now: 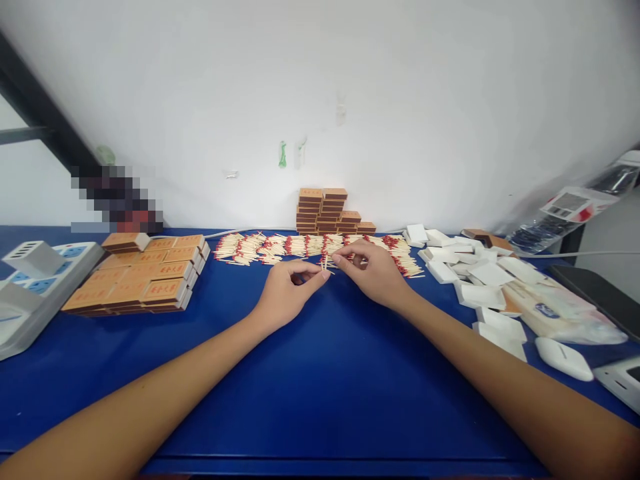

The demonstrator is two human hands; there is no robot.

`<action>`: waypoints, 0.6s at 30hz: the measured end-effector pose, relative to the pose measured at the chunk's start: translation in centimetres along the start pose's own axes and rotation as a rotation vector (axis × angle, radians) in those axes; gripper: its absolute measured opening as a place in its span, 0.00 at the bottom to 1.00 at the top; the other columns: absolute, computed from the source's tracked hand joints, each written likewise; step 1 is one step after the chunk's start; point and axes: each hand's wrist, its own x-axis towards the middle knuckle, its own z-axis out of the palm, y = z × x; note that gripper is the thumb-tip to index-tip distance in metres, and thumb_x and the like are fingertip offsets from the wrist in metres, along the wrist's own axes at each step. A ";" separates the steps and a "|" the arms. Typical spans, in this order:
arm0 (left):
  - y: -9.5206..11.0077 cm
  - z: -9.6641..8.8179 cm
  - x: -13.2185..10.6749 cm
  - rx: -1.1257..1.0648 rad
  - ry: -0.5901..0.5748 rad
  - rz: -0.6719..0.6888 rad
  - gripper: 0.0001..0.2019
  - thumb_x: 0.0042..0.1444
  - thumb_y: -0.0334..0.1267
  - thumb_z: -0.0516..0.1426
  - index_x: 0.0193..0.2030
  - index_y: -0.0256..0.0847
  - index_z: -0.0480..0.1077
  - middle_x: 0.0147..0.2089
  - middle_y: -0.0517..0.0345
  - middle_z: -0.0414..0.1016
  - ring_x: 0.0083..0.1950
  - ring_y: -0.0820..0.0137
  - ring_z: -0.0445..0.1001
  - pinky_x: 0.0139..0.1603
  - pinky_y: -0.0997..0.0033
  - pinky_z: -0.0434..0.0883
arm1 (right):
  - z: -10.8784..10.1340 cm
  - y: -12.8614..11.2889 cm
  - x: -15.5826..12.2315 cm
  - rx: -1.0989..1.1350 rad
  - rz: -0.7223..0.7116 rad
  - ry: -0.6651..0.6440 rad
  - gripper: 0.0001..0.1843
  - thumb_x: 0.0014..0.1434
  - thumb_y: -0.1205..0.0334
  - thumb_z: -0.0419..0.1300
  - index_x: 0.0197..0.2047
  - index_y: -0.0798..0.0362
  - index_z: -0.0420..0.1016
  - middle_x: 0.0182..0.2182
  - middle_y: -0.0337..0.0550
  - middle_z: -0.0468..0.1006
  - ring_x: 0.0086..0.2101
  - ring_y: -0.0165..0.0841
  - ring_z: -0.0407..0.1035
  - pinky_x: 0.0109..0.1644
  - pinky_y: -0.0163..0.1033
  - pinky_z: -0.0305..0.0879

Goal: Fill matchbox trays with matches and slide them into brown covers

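Observation:
My left hand [287,290] is pinched closed at the middle of the blue table, with a few matches [325,263] upright at its thumb and fingertip. Close on its right, my right hand [373,270] has thumb and index finger curled together near those matches. Whether anything is between its fingertips is too small to tell. Just beyond both hands lies a long row of loose red-tipped matches [295,246], partly hidden by my right hand. Behind the row, against the wall, stand stacked matchboxes [318,212].
More matchboxes [145,273] are stacked at left, beside a power strip [83,267]. White matchbox trays [480,295] lie heaped at right. Near them are a tissue pack [565,310], a white earbud case [564,359], a dark phone [595,293] and a plastic bottle [575,203].

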 end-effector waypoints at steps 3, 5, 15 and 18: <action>0.3 -0.1 -0.1 0.024 -0.008 0.040 0.12 0.63 0.49 0.65 0.39 0.44 0.87 0.36 0.57 0.85 0.34 0.68 0.72 0.36 0.66 0.64 | 0.0 -1.0 -0.7 0.258 0.146 -0.200 0.26 0.64 0.36 0.65 0.38 0.52 0.87 0.27 0.41 0.79 0.27 0.33 0.65 0.31 0.41 0.60; 0.3 -0.2 -0.2 0.038 -0.016 0.064 0.12 0.63 0.48 0.65 0.39 0.44 0.87 0.35 0.58 0.83 0.33 0.69 0.70 0.36 0.66 0.63 | 0.1 -1.6 -1.0 0.349 0.155 -0.235 0.25 0.61 0.36 0.68 0.38 0.51 0.87 0.30 0.42 0.81 0.30 0.33 0.68 0.33 0.41 0.62; 1.2 -0.3 -0.1 0.109 0.072 0.061 0.10 0.59 0.47 0.69 0.42 0.44 0.85 0.37 0.57 0.82 0.37 0.67 0.74 0.40 0.65 0.67 | -0.4 -0.7 -0.3 0.199 0.015 -0.096 0.19 0.65 0.42 0.68 0.37 0.50 0.87 0.32 0.42 0.82 0.32 0.35 0.69 0.37 0.42 0.62; 5.3 1.2 -3.6 0.139 0.168 0.114 0.07 0.60 0.43 0.66 0.33 0.44 0.80 0.31 0.57 0.77 0.35 0.67 0.72 0.41 0.63 0.69 | -0.6 0.5 0.6 -0.072 -0.088 -0.042 0.15 0.67 0.48 0.67 0.36 0.50 0.86 0.31 0.43 0.81 0.31 0.36 0.69 0.37 0.42 0.62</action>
